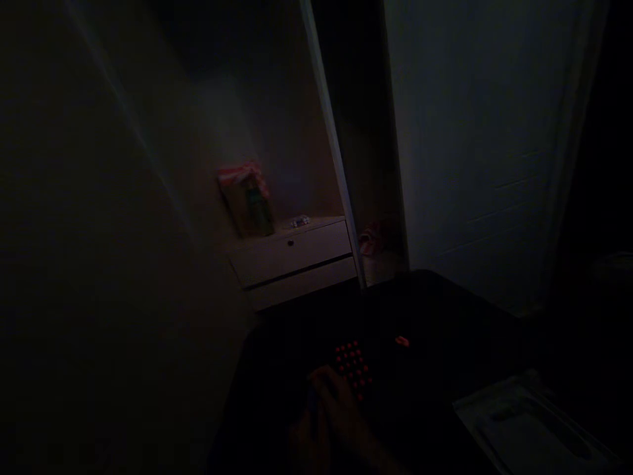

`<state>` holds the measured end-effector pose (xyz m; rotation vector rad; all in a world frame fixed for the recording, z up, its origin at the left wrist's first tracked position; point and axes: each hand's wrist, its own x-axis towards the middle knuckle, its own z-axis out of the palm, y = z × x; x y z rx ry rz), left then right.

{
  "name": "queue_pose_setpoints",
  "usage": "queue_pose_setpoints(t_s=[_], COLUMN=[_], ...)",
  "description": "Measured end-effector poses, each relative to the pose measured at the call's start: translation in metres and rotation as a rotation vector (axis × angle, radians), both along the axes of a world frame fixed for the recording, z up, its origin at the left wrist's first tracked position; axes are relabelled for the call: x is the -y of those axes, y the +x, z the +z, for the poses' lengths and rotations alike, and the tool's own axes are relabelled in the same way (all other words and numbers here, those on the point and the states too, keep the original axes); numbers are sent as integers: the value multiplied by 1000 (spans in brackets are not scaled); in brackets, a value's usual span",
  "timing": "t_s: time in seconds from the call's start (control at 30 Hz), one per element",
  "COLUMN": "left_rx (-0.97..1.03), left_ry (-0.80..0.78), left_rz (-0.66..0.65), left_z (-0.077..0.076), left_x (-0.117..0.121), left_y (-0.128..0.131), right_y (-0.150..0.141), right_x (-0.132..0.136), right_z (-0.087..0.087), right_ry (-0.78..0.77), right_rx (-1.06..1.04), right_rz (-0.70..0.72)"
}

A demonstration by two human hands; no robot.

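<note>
The picture is very dark. My right hand (341,404) is at the bottom middle, its fingers bent in toward my left hand (310,441), and the two are close together. Between them shows a small dark bluish thing (311,400), too dim to name; both hands look closed around it. Just beyond my right hand, rows of small red dots (352,361) lie on the black surface (297,343). Farther right on that surface is a small reddish piece (402,341).
A pale tray-like thing with a recessed shape (534,429) lies at the lower right. Behind stand a white drawer unit (297,257), carrying a bag with a red-and-white top (247,198) and a small shiny item (299,221), and a pale door panel (469,145).
</note>
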<state>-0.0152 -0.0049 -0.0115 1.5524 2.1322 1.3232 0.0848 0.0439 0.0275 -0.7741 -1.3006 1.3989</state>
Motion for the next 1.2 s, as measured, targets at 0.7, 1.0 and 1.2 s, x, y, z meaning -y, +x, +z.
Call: queue_pose_setpoints(t_s=[0.7,1.0,1.2], left_rx=[-45,-72,-52], left_ry=[2,24,84], left_rz=[62,30,63], left_z=[3,2,5], left_x=[0,2,1], left_y=[3,2,6], right_y=[2,3,4], right_x=[2,2,3], right_z=[3,5,10], right_ry=[-14,-11,-4], right_rx=[24,-3,22], right_rz=[-1,12,3])
